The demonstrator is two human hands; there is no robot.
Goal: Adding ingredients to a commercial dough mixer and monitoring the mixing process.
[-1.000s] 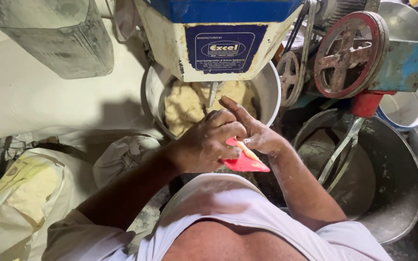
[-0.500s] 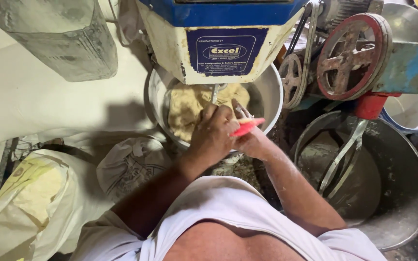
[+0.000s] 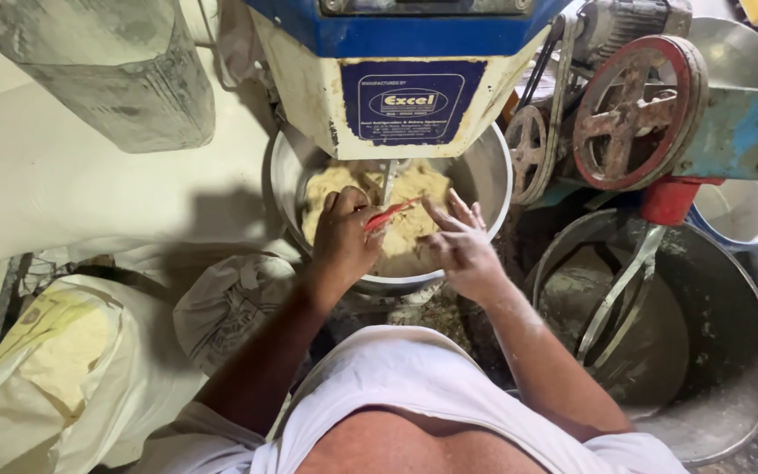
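A steel mixing bowl (image 3: 495, 180) stands under a blue and cream mixer head (image 3: 401, 75) and holds pale yellow dough (image 3: 401, 233). My left hand (image 3: 344, 239) reaches over the bowl's near rim and grips a red scraper (image 3: 389, 213), whose blade lies over the dough. Beside it, my right hand (image 3: 458, 241) hovers over the dough with fingers spread and nothing in it. A thin metal beater shaft (image 3: 388, 180) dips into the dough behind the scraper.
A large empty steel bowl (image 3: 730, 351) with a beater arm sits at the right. A rusty red pulley wheel (image 3: 629, 110) and belt are beside the mixer. Flour sacks (image 3: 63, 369) lie at the left, and a grey box (image 3: 107, 75) is above them.
Both hands have moved forward from in front of the bowl to over the dough. The red scraper passed fully into my left hand, and my right hand has come off it and spread open.
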